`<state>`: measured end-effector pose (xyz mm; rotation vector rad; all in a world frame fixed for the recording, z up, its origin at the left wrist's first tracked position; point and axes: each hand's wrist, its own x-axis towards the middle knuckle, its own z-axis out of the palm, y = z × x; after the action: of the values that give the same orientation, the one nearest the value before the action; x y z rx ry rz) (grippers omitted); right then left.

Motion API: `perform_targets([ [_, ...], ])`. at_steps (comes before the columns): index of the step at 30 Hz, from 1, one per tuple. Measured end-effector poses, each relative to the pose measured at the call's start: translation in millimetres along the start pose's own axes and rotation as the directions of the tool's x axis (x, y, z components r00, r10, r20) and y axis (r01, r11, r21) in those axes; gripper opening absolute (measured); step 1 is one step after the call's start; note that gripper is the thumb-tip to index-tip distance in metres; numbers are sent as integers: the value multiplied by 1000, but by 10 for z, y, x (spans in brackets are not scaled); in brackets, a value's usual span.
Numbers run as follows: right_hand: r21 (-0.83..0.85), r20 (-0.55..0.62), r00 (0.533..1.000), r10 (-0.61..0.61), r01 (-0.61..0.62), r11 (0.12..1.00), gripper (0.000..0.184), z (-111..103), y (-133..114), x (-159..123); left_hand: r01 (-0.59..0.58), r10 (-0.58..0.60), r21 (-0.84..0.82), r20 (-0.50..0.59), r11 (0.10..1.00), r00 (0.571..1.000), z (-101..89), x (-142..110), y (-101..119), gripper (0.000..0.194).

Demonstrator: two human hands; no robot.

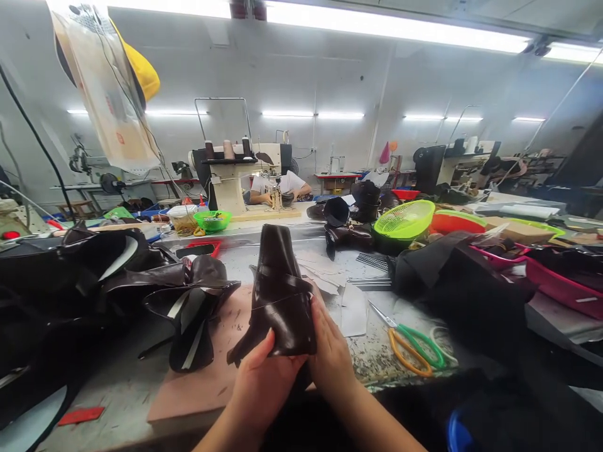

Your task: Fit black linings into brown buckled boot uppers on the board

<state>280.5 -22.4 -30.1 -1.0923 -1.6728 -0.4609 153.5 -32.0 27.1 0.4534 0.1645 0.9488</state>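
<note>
A glossy dark brown leather boot upper [280, 301] is held up over the workbench in both my hands. My left hand [268, 380] grips its lower edge, thumb pressed on the front of the leather and fingers underneath. Along the right side, my right hand [330, 345] is wrapped against the leather, its fingertips partly hidden behind. Beneath lies a pinkish board [188, 392]. More dark boot uppers [193, 314] with pale strips inside are piled to the left. Scissors [409, 345] with green and orange handles rest to the right.
White paper pieces [354, 311] lie behind the scissors. Black fabric [456, 282] and a pink basket [565, 289] crowd the right. Green baskets [405, 220] and a sewing machine [235, 179] stand farther back, where another person [277, 185] sits. A red strip [81, 415] lies front left.
</note>
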Motion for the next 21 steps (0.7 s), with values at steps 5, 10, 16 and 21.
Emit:
perform_targets([
  [5, 98, 93, 989, 116, -125, 987, 68, -116, -50, 85, -41, 42, 93, -10, 995, 999, 52, -2, -12, 33],
  [10, 176, 67, 996, 51, -62, 982, 65, -187, -59, 94, -80, 93, -87, 161, 993, 983, 1, -33, 77, 38],
  [16, 187, 32, 997, -72, 65, 980, 60, -234, -105, 56, -48, 78, -100, 321, 994, 944, -79, -56, 184, 45],
  [21, 140, 24, 996, -85, 80, 987, 62, -312, -223, 125, -108, 119, -55, 282, 993, 952, -43, -81, 189, 42],
])
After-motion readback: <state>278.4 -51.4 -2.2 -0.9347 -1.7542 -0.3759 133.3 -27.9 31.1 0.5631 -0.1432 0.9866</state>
